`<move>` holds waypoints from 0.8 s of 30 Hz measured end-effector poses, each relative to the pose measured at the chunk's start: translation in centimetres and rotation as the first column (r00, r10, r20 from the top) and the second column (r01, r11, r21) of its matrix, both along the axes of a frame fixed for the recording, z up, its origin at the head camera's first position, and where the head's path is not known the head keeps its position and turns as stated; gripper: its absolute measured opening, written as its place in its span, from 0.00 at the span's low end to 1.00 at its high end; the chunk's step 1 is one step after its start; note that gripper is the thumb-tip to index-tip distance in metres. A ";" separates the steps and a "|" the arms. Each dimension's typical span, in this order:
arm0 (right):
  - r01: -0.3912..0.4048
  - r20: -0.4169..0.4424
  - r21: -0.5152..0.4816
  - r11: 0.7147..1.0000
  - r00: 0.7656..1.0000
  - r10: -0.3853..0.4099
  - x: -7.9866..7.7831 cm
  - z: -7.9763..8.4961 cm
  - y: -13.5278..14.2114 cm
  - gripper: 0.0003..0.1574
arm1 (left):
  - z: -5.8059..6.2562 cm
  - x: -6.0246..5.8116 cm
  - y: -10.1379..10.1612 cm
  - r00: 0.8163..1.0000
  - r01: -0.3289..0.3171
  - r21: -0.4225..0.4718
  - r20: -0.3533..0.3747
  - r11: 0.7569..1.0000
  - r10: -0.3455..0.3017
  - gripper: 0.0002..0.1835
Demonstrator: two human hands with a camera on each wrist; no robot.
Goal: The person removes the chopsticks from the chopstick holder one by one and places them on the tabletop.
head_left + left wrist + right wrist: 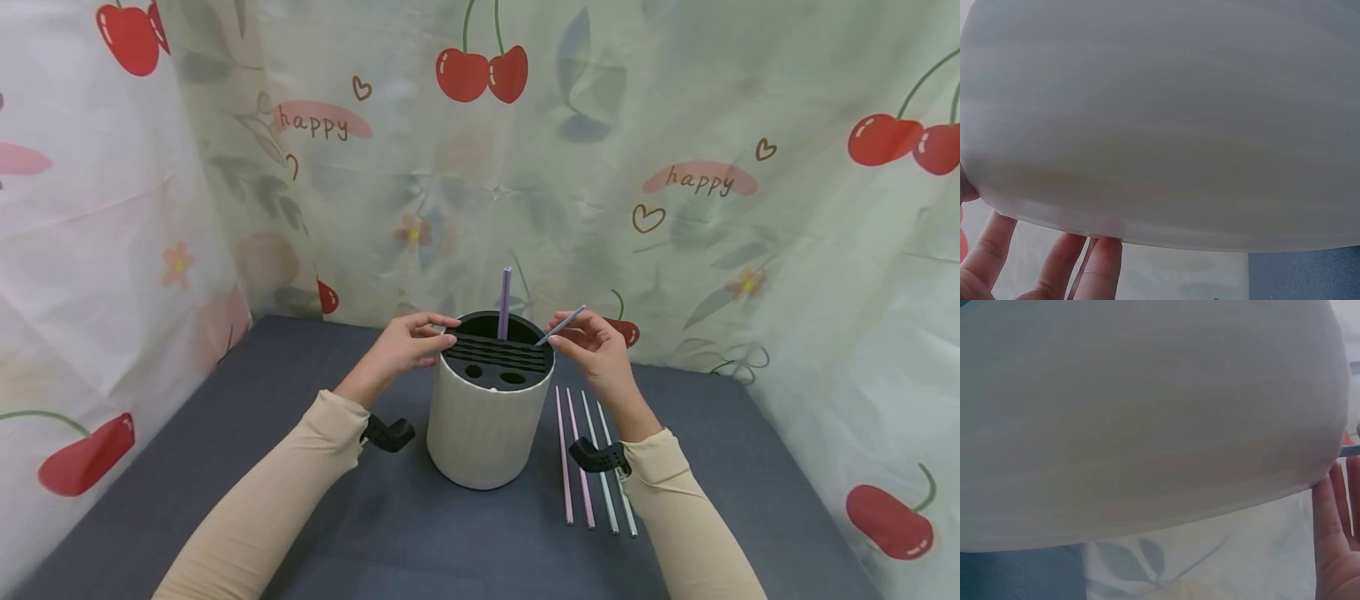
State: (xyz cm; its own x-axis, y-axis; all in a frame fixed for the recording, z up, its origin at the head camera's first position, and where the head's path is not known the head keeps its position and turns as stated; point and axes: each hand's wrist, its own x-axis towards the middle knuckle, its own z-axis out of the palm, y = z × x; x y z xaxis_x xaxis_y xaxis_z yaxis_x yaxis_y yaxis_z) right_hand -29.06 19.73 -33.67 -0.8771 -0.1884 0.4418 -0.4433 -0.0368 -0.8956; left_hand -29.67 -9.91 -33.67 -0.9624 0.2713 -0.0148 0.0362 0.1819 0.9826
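Note:
A white utensil holder [483,442] with a black divided top stands upright on the table. My left hand [405,346] grips its rim on the left side, and in the left wrist view the fingers [1063,259] touch its pale wall. Two purple chopsticks [504,304] stand in the large rear compartment. At the right rim, my right hand [596,354] pinches blue chopsticks [562,325], tilted with their lower end over the holder's top. Whether it is one stick or a pair I cannot tell. The right wrist view shows a bit of them [1350,450] beyond the wall.
Two pink chopsticks [564,467] and two pale green chopsticks [603,467] lie side by side on the dark grey tablecloth [465,542], right of the holder and partly under my right wrist. A cherry-printed curtain [495,183] hangs behind and at both sides.

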 end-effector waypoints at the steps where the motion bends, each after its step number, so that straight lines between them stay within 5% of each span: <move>1: 0.008 0.004 0.002 1.000 1.000 -0.008 0.0 -0.1 -0.1 0.14 | 0.0 0.0 0.0 1.000 0.000 0.000 0.001 1.000 0.000 0.20; 8: 0.045 -0.010 -0.010 0.999 0.999 -0.045 0.0 0.1 -0.3 0.10 | 0.1 0.1 0.0 1.000 -0.003 0.004 0.009 1.000 0.003 0.20; 13: 0.028 -0.092 -0.164 0.986 0.995 -0.044 0.1 2.5 -0.1 0.16 | 0.0 0.0 0.0 1.000 -0.001 0.000 0.007 1.000 0.001 0.21; 15: 0.001 -0.157 -0.256 0.967 0.987 -0.043 0.2 4.3 0.3 0.17 | 0.0 0.0 0.0 1.000 -0.002 0.003 0.010 1.000 0.002 0.21; 19: -0.069 -0.244 -0.462 0.884 0.968 -0.052 0.4 8.4 1.9 0.15 | -0.1 -0.1 0.0 1.000 -0.004 -0.003 0.005 1.000 0.004 0.20; 22: -0.036 -0.230 -0.565 0.824 0.966 -0.116 0.5 10.6 3.7 0.16 | -0.1 -0.1 0.0 1.000 -0.002 -0.006 -0.002 1.000 0.002 0.20; 24: 0.044 -0.181 -0.577 0.816 0.967 -0.180 0.5 11.0 5.1 0.20 | -0.1 0.0 0.0 1.000 -0.003 -0.004 -0.003 1.000 0.003 0.20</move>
